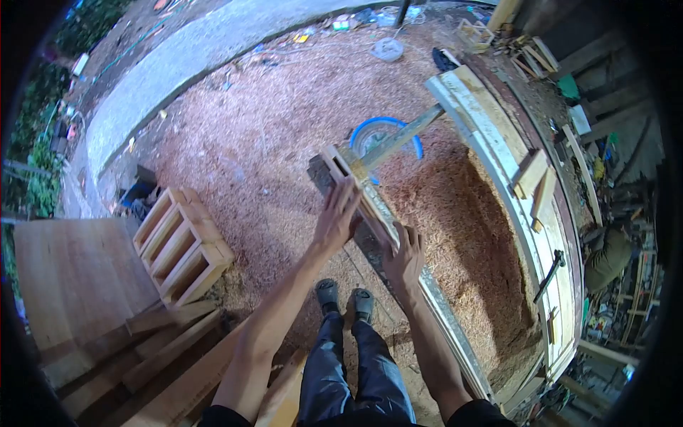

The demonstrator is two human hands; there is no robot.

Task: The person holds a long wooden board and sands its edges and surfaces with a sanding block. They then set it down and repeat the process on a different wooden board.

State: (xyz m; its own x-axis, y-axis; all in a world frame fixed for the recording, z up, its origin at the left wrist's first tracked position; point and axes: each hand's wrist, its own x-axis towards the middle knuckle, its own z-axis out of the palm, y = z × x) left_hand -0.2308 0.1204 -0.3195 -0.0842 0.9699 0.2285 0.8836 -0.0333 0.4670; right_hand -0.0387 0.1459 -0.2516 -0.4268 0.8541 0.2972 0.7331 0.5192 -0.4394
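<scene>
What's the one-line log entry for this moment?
left hand: on slotted wood | right hand: same piece, nearer body | beam: beneath hands | wooden frame: left | blue basin: ahead

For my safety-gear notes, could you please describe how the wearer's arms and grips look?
Left grip and right grip are ungloved hands. The forearms are bare, with no watch or bracelet visible; black sleeves show at the bottom edge.
</scene>
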